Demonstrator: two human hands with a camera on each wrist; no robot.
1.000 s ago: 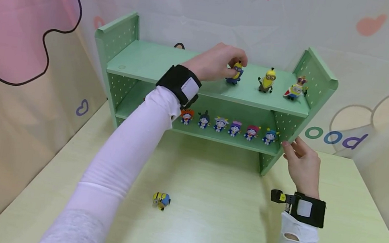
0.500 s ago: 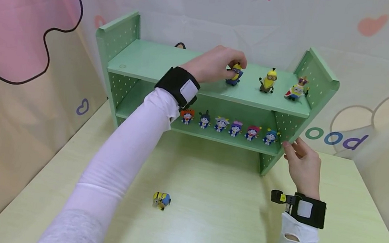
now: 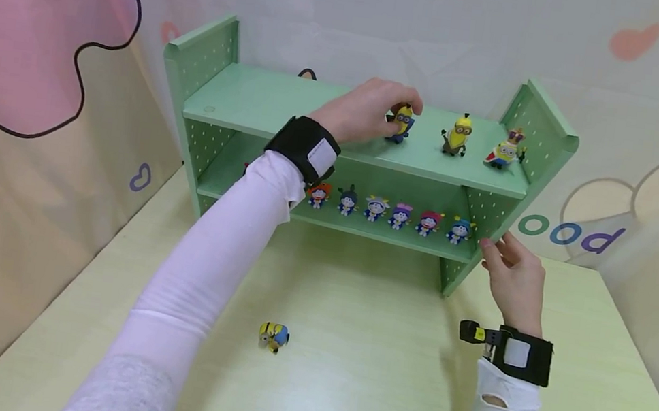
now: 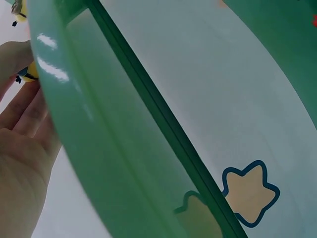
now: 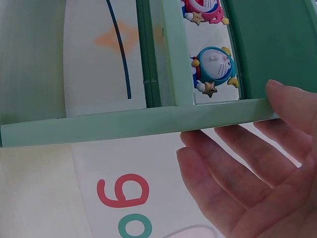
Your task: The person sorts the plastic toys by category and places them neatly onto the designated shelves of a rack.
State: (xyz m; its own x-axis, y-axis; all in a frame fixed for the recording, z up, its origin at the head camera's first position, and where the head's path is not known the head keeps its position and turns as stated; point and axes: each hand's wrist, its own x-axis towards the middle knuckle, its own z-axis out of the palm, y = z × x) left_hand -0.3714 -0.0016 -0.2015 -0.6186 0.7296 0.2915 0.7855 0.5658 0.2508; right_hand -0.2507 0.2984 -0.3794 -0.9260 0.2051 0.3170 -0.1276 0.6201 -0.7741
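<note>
My left hand [image 3: 372, 109] pinches a blue-and-yellow minion figurine [image 3: 401, 126] that stands upright on the top board of a green two-tier shelf [image 3: 289, 135]. The left wrist view shows the left hand [image 4: 22, 144] at its left edge, with the figurine [image 4: 30, 73] partly hidden by the fingers. Lower down, my right hand [image 3: 513, 283] grips the front edge of the shelf's right side panel. In the right wrist view the thumb [image 5: 292, 104] lies against one face of that panel and the other fingertips are on the opposite side.
To the right on the top board stand a bearded minion [image 3: 456, 136] and a crowned minion [image 3: 505, 150]. Several small blue figurines [image 3: 375, 210] line the lower board. Another minion [image 3: 273, 337] lies on the pale table [image 3: 358, 373]. A printed cloth [image 3: 365, 18] hangs behind.
Both hands hold nearly the same places. The pinched figurine shows only a very slight shift, and the whole view has moved a little.
</note>
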